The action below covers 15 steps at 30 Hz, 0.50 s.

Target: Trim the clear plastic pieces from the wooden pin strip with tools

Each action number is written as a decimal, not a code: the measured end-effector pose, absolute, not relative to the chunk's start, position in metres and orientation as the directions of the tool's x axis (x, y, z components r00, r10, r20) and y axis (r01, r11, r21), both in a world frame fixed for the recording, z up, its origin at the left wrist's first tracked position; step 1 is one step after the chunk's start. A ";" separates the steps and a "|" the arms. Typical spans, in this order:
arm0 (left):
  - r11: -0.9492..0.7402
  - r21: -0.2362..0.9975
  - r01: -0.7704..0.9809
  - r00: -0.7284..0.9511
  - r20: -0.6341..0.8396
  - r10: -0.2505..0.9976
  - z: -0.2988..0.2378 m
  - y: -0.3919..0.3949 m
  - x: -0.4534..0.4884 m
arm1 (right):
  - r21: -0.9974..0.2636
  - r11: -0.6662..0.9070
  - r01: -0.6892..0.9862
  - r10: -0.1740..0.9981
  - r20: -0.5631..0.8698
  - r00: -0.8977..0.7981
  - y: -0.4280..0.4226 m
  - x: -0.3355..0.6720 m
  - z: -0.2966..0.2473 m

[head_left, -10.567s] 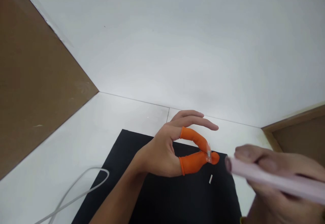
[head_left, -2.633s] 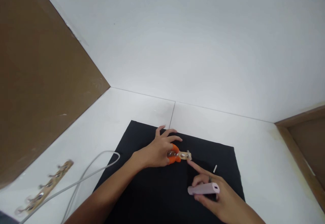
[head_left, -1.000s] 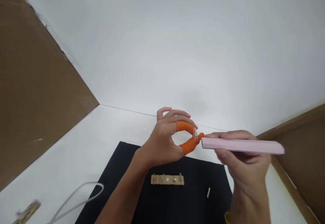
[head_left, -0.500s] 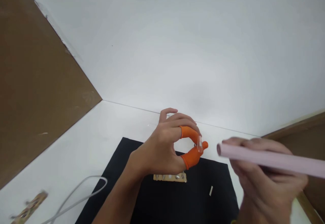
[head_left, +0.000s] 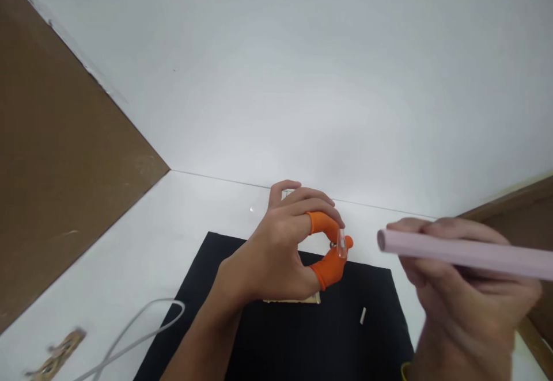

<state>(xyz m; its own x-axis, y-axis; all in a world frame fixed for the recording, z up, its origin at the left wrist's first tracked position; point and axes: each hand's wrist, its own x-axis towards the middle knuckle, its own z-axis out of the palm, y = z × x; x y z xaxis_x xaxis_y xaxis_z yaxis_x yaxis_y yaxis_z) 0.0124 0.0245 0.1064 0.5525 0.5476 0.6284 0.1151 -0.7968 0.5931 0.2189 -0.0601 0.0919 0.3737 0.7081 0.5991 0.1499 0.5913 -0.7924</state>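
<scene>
My left hand (head_left: 285,243) wears orange rubber finger covers on thumb and index finger. Pinched at their tips is a small clear false nail (head_left: 341,244), with a tiny shiny bit beside it. My right hand (head_left: 466,294) is closed around a pale pink pen-shaped tool (head_left: 458,255), which lies roughly level. Its blunt round end faces the clear piece, with a gap between them. Below my left hand, a tan strip (head_left: 298,300) shows partly on the black mat (head_left: 294,341); the hand hides the rest.
A short whitish stick (head_left: 363,316) lies on the mat's right side. At the lower left are a white cable (head_left: 129,335) and a blurred tan strip with bits on it (head_left: 60,355). Brown panels (head_left: 64,168) stand left and right, a white wall (head_left: 302,82) behind.
My right hand and the pink tool sit slightly farther right and higher in view. My left hand keeps its pinch. The camera view has shifted a little.
</scene>
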 end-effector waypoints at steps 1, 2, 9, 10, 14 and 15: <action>-0.798 0.591 0.122 0.547 0.631 0.551 0.106 0.024 0.013 | -0.804 0.573 0.157 0.758 0.593 0.270 -0.063 0.221 0.093; -0.798 0.589 0.129 0.543 0.632 0.554 0.106 0.024 0.013 | -0.816 0.554 0.166 0.800 0.577 0.164 -0.066 0.223 0.094; -0.800 0.587 0.119 0.549 0.633 0.546 0.107 0.024 0.013 | -0.791 0.580 0.192 0.656 0.594 0.467 -0.057 0.210 0.094; -0.801 0.587 0.118 0.552 0.632 0.544 0.107 0.024 0.013 | -0.796 0.573 0.193 0.650 0.586 0.484 -0.057 0.210 0.093; -0.804 0.585 0.110 0.549 0.638 0.540 0.106 0.025 0.013 | -0.818 0.539 0.201 0.797 0.572 0.191 -0.066 0.215 0.093; -0.804 0.585 0.107 0.547 0.641 0.539 0.106 0.025 0.013 | -0.819 0.537 0.204 0.814 0.566 0.132 -0.067 0.215 0.093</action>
<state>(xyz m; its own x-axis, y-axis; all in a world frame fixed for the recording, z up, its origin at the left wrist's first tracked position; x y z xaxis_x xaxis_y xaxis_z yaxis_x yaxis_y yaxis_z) 0.0126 0.0248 0.1061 0.5469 0.5389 0.6408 0.1072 -0.8041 0.5847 0.2154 -0.0671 0.0929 0.1316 0.8137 0.5662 0.2037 0.5367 -0.8188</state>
